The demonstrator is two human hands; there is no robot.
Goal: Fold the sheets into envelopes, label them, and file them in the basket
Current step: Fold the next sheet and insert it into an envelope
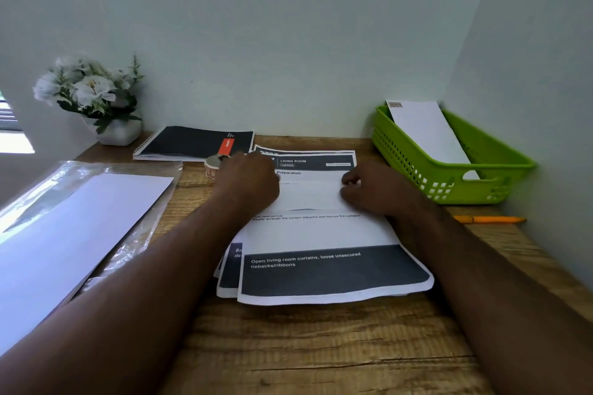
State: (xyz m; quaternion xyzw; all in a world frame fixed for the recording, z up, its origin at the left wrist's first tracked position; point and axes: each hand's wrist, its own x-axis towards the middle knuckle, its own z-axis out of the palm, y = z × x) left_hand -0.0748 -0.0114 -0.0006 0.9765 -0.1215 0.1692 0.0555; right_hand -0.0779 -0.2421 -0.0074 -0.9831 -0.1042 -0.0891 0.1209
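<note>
Both hands down on the top printed sheet of white paper with dark grey bands (321, 234), which lay on a small loose stack at the middle of the rough wooden bench (321, 346). Left hand (253, 183) pressing at the left end of a folded-over white flap, right hand (369, 189) with fingers curled onto its right end; hands well apart, one at each edge, probably to keep the fold square while the crease was set. Whether either hand actually pinched the paper: impossible to tell. Judged an early fold of this sheet, labelling not yet done.

Bright green perforated plastic basket (449, 176) at the right rear corner, already holding one folded white envelope (426, 135) leaning against its back wall. Orange pen (487, 219) just in front of the basket, close to the right hand, likely kept there for labelling. Small roll of tape (213, 165) just beside the left hand.

Black spiral notebook with a red tag (195, 143) against the pale wall, white artificial flowers in a white pot (93, 99) at the rear left. Clear plastic sleeve of blank white paper (80, 218) along the left side. Plain pale walls meeting in a corner behind the basket.
</note>
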